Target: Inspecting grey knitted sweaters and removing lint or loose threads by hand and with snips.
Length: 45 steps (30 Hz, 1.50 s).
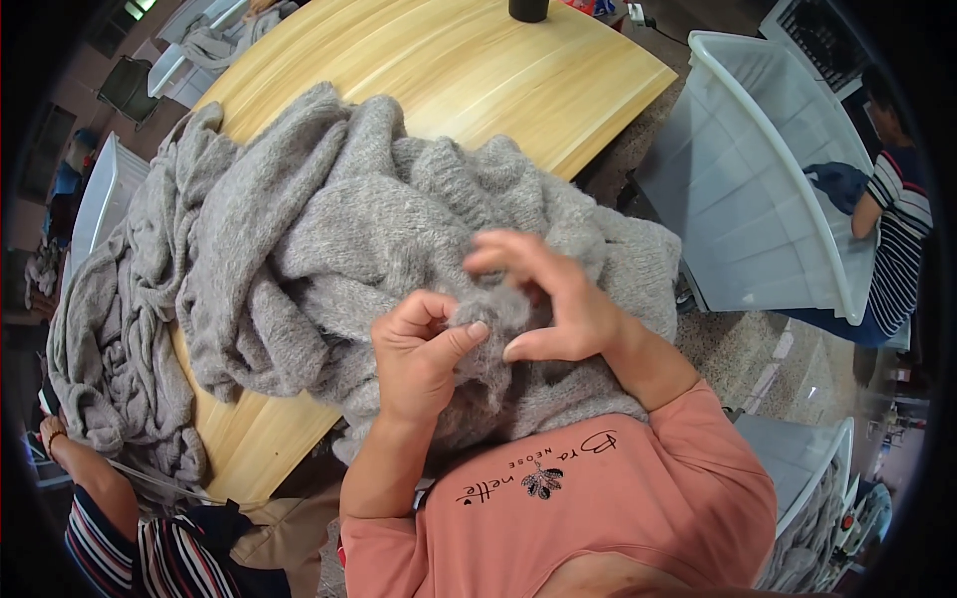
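A large grey knitted garment (369, 219), fuzzy and heavily folded, is heaped in front of me over the table edge. My left hand (419, 354) pinches a small tuft of the grey knit between thumb and bent fingers. Close to its right, my right hand (563, 304) is curved around the tuft with thumb and fingers apart. The fingers of that hand are slightly blurred, and nothing shows gripped in them. What lies behind the tuft is hidden.
Beneath the knit is a light wooden table (498, 80) with a dark cup (528, 10) at its far edge. More grey knitwear (120, 339) lies left, near a co-worker's arm (100, 488). Right stands a large white bin (748, 179), with another person (887, 219) beside it.
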{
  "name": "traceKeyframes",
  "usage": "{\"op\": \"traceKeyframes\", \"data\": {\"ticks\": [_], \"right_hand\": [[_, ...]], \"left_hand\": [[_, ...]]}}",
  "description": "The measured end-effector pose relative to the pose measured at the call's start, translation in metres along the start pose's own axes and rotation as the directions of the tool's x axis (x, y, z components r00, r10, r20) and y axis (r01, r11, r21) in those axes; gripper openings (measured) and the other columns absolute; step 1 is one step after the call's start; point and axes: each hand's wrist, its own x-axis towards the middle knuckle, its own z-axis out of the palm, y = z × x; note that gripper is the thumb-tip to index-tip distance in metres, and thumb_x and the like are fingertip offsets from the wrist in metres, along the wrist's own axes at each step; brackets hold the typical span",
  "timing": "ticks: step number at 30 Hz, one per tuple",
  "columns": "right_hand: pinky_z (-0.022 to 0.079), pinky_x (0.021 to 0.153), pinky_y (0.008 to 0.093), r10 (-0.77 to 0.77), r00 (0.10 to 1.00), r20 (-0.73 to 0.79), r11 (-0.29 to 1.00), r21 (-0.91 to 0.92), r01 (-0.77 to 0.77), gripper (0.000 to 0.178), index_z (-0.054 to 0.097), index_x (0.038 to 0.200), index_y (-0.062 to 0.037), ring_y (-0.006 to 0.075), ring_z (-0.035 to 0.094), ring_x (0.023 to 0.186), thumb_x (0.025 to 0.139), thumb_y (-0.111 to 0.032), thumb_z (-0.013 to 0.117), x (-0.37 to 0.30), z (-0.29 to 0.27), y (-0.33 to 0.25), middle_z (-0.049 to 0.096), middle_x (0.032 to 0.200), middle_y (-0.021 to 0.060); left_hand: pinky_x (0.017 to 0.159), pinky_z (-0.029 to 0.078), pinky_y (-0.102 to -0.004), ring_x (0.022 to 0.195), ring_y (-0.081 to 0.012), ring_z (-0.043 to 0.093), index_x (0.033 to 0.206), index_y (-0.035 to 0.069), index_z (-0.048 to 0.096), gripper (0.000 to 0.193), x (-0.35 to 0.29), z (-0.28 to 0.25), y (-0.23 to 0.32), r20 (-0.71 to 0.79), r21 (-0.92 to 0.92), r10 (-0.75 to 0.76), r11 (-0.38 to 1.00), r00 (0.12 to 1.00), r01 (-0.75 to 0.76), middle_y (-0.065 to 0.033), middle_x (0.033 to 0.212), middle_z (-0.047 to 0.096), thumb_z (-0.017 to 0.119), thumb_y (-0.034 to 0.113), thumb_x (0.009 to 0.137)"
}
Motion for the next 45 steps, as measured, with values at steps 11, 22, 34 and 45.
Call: {"op": "traceKeyframes", "data": {"ticks": [11,22,34,45], "right_hand": [[0.044,0.057,0.0277,0.105,0.984,0.144,0.992,0.057,-0.114,0.017,0.059,0.081,-0.0002,0.0169,0.057,0.062,0.067,-0.005,0.068,-0.007,0.019,0.019,0.06,0.073,0.0087],[0.04,0.077,0.0366,-0.184,0.981,0.06,0.775,-0.605,0.182,0.056,0.052,0.106,-0.0001,0.0284,0.054,0.091,0.058,-0.019,0.076,-0.059,-0.018,0.008,0.054,0.105,0.0148],[0.05,0.058,0.0353,-0.414,0.893,-0.18,0.91,-0.119,0.398,0.025,0.054,0.098,0.0031,0.0287,0.06,0.065,0.074,0.004,0.06,-0.059,-0.028,-0.022,0.061,0.08,0.0151],[0.033,0.043,0.0218,-0.766,0.62,0.166,0.487,-0.479,0.73,0.015,0.058,0.08,-0.0007,0.0111,0.051,0.052,0.066,0.0,0.064,-0.022,0.004,-0.028,0.061,0.082,0.0102]], "left_hand": [[0.073,0.04,-0.0222,0.08,-0.0091,0.05,0.076,-0.003,0.06,0.003,-0.004,-0.005,-0.006,0.061,0.119,0.018,0.993,0.998,-0.025,-0.0055,0.093,0.057,0.06,0.0,0.077],[0.078,0.044,-0.0277,0.079,-0.0136,0.058,0.088,-0.004,0.057,0.012,0.004,-0.012,0.005,-0.12,-0.302,-0.129,0.949,0.984,0.088,-0.0088,0.088,0.062,0.052,0.006,0.086],[0.075,0.048,-0.0303,0.082,-0.019,0.061,0.092,-0.006,0.056,0.016,-0.033,0.01,0.042,-0.09,-0.276,0.007,0.961,0.996,-0.032,-0.0139,0.091,0.062,0.054,0.008,0.085],[0.058,0.036,-0.0186,0.065,-0.0039,0.046,0.08,-0.003,0.062,0.005,-0.019,0.016,0.022,0.075,-0.017,-0.15,0.988,0.986,0.152,0.0009,0.071,0.058,0.061,0.002,0.08]]}}
